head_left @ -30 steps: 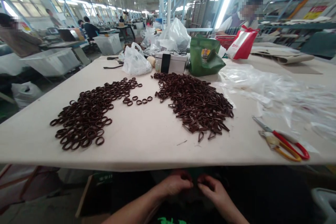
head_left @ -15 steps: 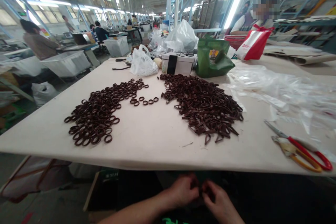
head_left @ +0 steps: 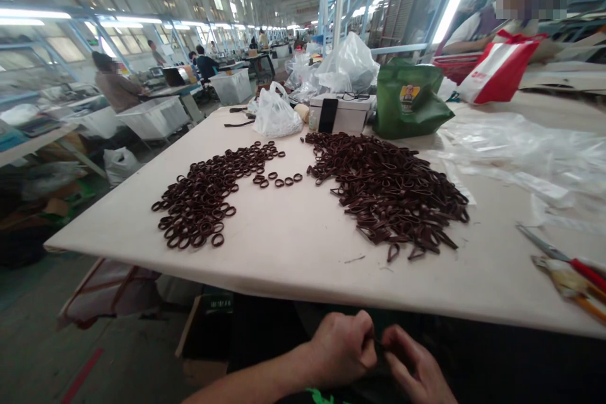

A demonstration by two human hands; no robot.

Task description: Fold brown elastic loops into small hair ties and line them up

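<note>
Below the near edge of the table (head_left: 293, 259), my left hand (head_left: 341, 348) and my right hand (head_left: 416, 371) meet over my lap, fingers curled and pinched together on a small dark thing I cannot make out. On the table lie two heaps of dark brown hair bands: round rings on the left (head_left: 208, 192) and a thicker, tangled heap on the right (head_left: 392, 186). A short row of single rings (head_left: 279, 180) lies between them.
Red and yellow scissors (head_left: 568, 271) lie at the right edge. Clear plastic bags (head_left: 521, 151) spread over the right side. A white box (head_left: 341, 115), green bag (head_left: 409, 101), white bag (head_left: 274, 115) and red bag (head_left: 495, 69) stand at the back. People work at other tables.
The view has swung to the left, so the table and heaps sit further right in the picture. My hands stay together under the table edge, fingers closing tighter.
</note>
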